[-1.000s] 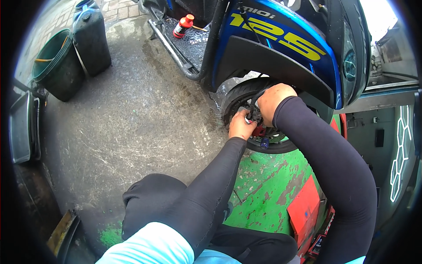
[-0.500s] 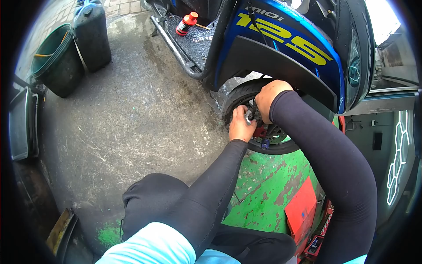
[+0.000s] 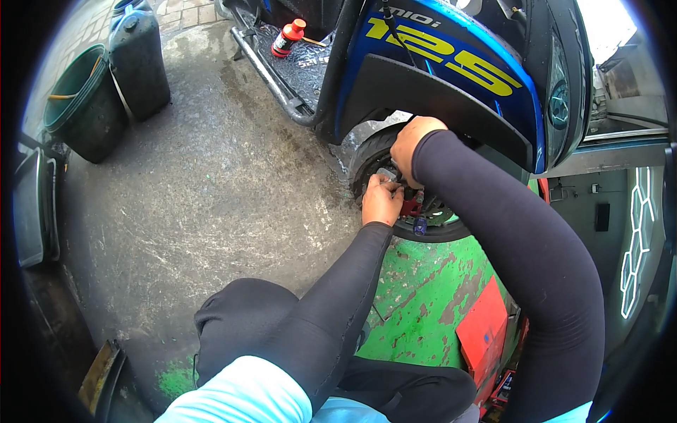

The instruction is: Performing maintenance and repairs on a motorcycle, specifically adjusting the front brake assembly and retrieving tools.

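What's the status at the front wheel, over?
Left hand, right hand at wheel; grips unclear. Red part beside left hand. Right sleeve hides part of wheel.

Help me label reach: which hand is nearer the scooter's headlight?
Right. The right hand is left of the headlight and below it in view; the left hand is farther left and lower, at the wheel.

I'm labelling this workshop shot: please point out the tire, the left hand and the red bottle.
Tire (image 3: 370, 150): head view, on its upper-left stretch.
Left hand (image 3: 381, 204): head view, on the back of the hand.
Red bottle (image 3: 285, 44): head view, on its body.
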Demonstrator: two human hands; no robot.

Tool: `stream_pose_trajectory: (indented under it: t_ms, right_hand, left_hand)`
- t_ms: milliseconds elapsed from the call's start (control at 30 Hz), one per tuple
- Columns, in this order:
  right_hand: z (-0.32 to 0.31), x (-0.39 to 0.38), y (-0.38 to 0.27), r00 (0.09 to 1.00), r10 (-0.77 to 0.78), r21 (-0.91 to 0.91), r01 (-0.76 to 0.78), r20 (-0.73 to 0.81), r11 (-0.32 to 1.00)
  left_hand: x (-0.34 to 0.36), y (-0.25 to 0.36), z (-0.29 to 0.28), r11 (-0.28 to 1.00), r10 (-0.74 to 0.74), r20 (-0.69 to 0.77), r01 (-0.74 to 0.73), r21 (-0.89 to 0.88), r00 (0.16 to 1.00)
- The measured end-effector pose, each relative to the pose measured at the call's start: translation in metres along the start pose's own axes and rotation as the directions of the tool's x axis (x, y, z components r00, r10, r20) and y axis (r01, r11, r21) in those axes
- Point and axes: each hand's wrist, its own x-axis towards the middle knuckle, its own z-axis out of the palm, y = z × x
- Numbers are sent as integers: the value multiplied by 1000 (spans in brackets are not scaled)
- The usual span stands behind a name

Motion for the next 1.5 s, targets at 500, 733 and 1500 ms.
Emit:
stream_pose_trajectory:
  t_ms: [500,733,1500]
  right_hand:
    - [66,-36,27,973,6,176,36,-232,984]
    - [98,-45,41,957,-13,344,117,-290,932]
    - [41,-34,27,989,-66,103,80,-131,991]
  left_hand:
    - [1,-2,6,998,-12,-58,8,-57,998]
    - [4,-3,7,998,-11,-23,9,-60,1000]
    - [3,1,10,999,-31,-72,28,-44,997]
